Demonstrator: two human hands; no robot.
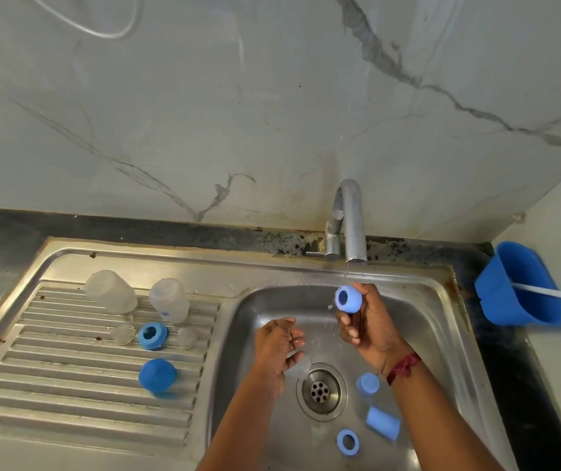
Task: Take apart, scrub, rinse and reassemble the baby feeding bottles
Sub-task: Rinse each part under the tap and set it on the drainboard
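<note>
Backdrop: grey-veined marble wall behind a dark counter, nothing fancy.
Sink: steel sink, basin on the right, ribbed drainboard on the left.
Tub: blue plastic tub sits on the counter, far right, with a white stick in it.
Tap: chrome tap, with just a thin trickle running.
Right hand: right hand grips a blue screw collar right under the trickle, hole facing the camera.
Left hand: left hand is low over the basin, fingers loose and relaxed, gripping nothing I can see.
Bottles: two frosted clear bottle bodies are mouth-down at the back of the drainboard.
Drainboard bits: blue domed cap, blue ring, and two clear teats on either side of it.
Basin bits: two pale blue caps and another ring, right of the drain.
</note>
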